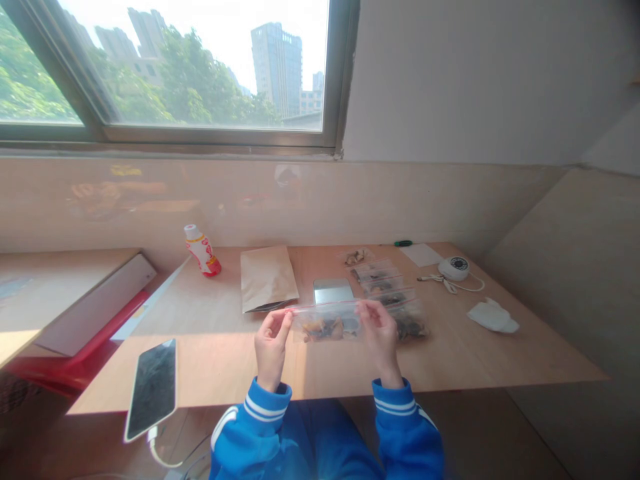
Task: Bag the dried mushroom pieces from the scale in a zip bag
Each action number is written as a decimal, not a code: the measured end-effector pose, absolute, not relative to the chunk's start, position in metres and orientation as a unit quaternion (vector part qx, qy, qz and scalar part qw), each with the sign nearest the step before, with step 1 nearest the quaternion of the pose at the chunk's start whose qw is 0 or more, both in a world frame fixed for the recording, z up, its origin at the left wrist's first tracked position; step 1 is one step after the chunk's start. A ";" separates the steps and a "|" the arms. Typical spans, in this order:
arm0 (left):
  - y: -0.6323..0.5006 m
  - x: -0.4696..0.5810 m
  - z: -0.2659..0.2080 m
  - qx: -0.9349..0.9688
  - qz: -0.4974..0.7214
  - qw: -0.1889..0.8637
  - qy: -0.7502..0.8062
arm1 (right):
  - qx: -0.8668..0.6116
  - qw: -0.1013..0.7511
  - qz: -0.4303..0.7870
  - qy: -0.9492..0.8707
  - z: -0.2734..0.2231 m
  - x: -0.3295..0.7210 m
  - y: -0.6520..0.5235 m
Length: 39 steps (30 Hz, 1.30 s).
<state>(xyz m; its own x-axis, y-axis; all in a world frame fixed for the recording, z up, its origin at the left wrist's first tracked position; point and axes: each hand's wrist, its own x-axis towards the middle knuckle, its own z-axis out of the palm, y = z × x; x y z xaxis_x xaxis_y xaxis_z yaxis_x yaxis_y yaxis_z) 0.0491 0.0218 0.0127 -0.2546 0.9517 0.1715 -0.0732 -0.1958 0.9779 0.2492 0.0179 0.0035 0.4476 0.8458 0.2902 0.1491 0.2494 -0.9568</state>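
While the left hand point(271, 347) pinched one end of the clear zip bag point(327, 323), the right hand point(381, 337) gripped the other above the counter point(225, 353).

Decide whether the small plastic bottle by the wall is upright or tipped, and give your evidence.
Tipped. The bottle leans with its white cap toward the upper left and its red base lower right on the table.

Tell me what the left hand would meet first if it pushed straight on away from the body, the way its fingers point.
Probably the brown paper pouch. The left hand pinches the left end of the clear zip bag, fingers aimed up the table; the pouch lies just beyond, ahead of the wall. Depth is hard to judge.
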 end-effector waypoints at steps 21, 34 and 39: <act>0.019 0.053 0.012 0.431 0.624 0.426 0.493 | -0.548 0.675 0.242 -0.430 0.002 0.255 0.016; 0.016 0.067 0.014 0.427 0.623 0.448 0.478 | -0.498 0.698 0.356 -0.372 0.004 0.246 0.012; 0.015 0.072 0.009 0.425 0.627 0.470 0.453 | -0.458 0.680 0.411 -0.399 0.004 0.238 0.011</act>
<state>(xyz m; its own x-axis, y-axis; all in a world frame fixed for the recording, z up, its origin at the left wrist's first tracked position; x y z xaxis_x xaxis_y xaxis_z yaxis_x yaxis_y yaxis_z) 0.0715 0.0149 0.0087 -0.1958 0.9748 0.1072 -0.2037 -0.1473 0.9679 0.2377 0.0109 0.0041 0.3437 0.9243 0.1657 -0.1939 0.2425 -0.9506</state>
